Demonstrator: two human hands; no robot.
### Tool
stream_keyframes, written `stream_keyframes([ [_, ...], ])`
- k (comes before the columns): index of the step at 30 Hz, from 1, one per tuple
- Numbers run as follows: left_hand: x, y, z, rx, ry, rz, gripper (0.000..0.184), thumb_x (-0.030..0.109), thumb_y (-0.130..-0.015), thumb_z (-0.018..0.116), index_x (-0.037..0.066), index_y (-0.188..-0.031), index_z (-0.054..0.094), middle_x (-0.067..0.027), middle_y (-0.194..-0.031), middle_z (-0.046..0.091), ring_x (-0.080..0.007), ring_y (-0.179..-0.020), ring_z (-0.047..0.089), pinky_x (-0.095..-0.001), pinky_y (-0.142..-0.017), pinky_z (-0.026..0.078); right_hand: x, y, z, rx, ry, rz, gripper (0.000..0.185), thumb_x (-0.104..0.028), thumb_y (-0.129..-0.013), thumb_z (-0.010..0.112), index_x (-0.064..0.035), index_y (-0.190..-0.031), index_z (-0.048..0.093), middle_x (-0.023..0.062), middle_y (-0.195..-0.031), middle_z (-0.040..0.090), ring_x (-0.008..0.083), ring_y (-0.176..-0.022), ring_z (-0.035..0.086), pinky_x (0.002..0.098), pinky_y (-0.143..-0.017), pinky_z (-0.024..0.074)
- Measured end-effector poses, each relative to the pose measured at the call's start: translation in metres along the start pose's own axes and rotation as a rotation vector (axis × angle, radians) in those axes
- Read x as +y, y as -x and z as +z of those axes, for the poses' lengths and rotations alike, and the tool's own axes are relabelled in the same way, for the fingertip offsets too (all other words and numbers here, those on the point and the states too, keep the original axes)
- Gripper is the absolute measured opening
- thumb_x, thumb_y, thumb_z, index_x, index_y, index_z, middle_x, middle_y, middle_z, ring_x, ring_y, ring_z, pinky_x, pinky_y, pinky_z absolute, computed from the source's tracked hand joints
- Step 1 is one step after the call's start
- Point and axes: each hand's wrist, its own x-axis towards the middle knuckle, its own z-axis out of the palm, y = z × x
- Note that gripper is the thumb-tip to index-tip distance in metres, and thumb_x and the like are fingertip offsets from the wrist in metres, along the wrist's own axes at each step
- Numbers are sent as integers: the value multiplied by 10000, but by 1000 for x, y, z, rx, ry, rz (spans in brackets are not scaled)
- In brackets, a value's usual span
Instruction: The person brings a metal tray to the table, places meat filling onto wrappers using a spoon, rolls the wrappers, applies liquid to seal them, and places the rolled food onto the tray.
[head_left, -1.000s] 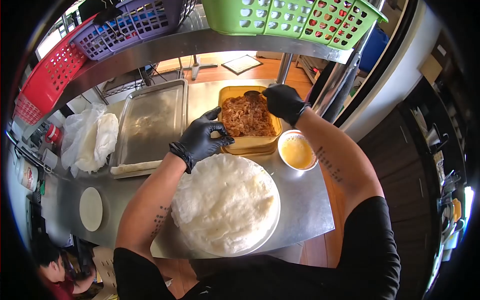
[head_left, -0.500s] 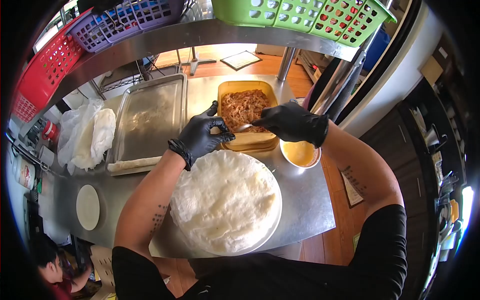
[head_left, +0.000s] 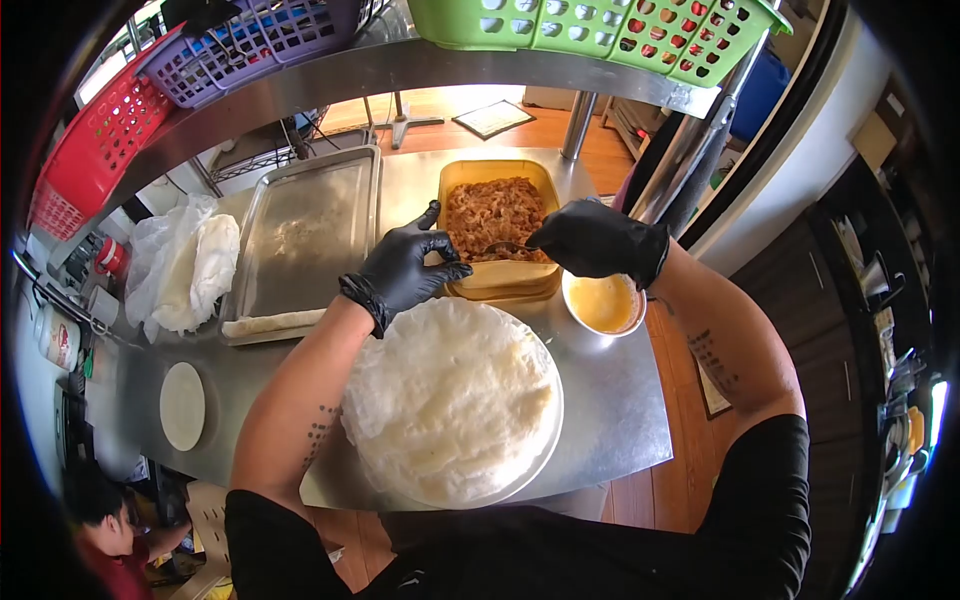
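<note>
My right hand (head_left: 598,238), in a black glove, is closed on a spoon (head_left: 508,248) whose bowl is in the brown shredded filling. That filling (head_left: 490,212) lies in a yellow rectangular container (head_left: 500,281). At the container's left front corner is my gloved left hand (head_left: 412,262), its thumb and index finger curved close together; I cannot make out anything between them. Nearer my body, thin white wrapper sheets (head_left: 450,400) are stacked on a round white plate (head_left: 553,440). A bowl of yellow liquid (head_left: 604,303) stands below my right hand.
A metal tray (head_left: 310,225) with one pale roll (head_left: 272,324) sits at the left, beside plastic-wrapped sheets (head_left: 195,265). A small plate (head_left: 182,406) lies nearer. Baskets (head_left: 590,35) line the overhead shelf (head_left: 440,72). Another person (head_left: 115,535) is at the lower left.
My right hand has moved with the spoon from the container's far right corner to its near side, and the spoon is now lower in the filling. My left hand has barely moved.
</note>
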Motion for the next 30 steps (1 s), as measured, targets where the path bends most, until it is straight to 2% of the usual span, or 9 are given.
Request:
stream_keyframes([
  [11, -4, -2, 4, -14, -10, -6, 211, 160, -800, 877, 41, -917, 748, -313, -1421, 548, -374, -1467, 408, -393, -1100, 442, 1, -23, 2, -191, -67, -13, 178, -88, -880, 668, -14, -1011, 763, 188, -872, 744, 322, -750, 719, 370, -699, 561],
  [14, -5, -1, 4, -3, 12, -12, 212, 160, -803, 875, 41, -924, 750, -299, -1405, 570, -374, -1462, 420, -395, -1106, 438, 8, -39, 6, -179, -138, -70, 186, -95, -888, 677, 4, -1023, 760, 186, -876, 749, 258, -734, 720, 350, -702, 556],
  [16, -4, 0, 5, 53, 15, 91, 190, 172, -830, 848, 38, -875, 721, -345, -1221, 644, -402, -1405, 479, -452, -1008, 517, 10, -40, -2, -234, -365, 40, 210, -96, -902, 675, 29, -1053, 750, 185, -877, 753, 186, -722, 704, 329, -711, 552],
  [20, -1, 1, -1, 28, -25, 79, 196, 190, -813, 859, 47, -893, 750, -350, -1273, 622, -374, -1402, 500, -413, -1028, 512, 40, -39, 0, -246, -506, 52, 259, -99, -913, 679, 59, -1110, 735, 137, -906, 770, 133, -737, 665, 287, -711, 539],
  [22, -1, 1, -6, -8, 26, -5, 196, 145, -840, 845, 65, -1004, 773, -221, -1368, 646, -292, -1407, 512, -365, -1076, 471, 46, -33, -2, -189, -576, 177, 229, -126, -920, 685, 1, -1089, 776, 82, -889, 776, 124, -683, 665, 306, -658, 551],
  [24, 7, 8, -12, 99, 232, -121, 291, 127, -884, 805, 65, -1162, 744, -177, -1434, 613, -224, -1364, 542, -339, -1097, 449, 67, -25, 2, -118, -583, -61, 212, -92, -925, 672, -9, -1086, 783, 86, -946, 779, 122, -690, 664, 304, -658, 549],
  [26, 17, 14, -31, 163, 136, 5, 401, 104, -919, 767, 42, -1305, 676, -120, -1473, 588, -160, -1323, 547, -322, -1112, 433, 53, -17, -14, -94, -567, -49, 235, -86, -945, 649, 42, -1106, 764, 74, -952, 761, 64, -684, 574, 226, -617, 480],
  [28, 20, 19, -44, 271, 246, 66, 410, 199, -902, 812, 36, -1261, 698, -96, -1277, 709, -140, -1167, 630, -308, -1032, 491, 36, -13, -24, -55, -517, -15, 229, -78, -949, 643, 55, -1093, 761, 82, -952, 756, 63, -653, 552, 215, -584, 457],
  [30, 31, 29, -59, 278, 346, 124, 473, 151, -930, 779, 16, -1357, 627, -50, -1299, 687, -96, -1162, 596, -294, -1043, 475, 19, -13, -36, -99, -616, 175, 225, -65, -953, 634, 64, -1094, 753, 86, -936, 749, 64, -625, 530, 220, -552, 444],
])
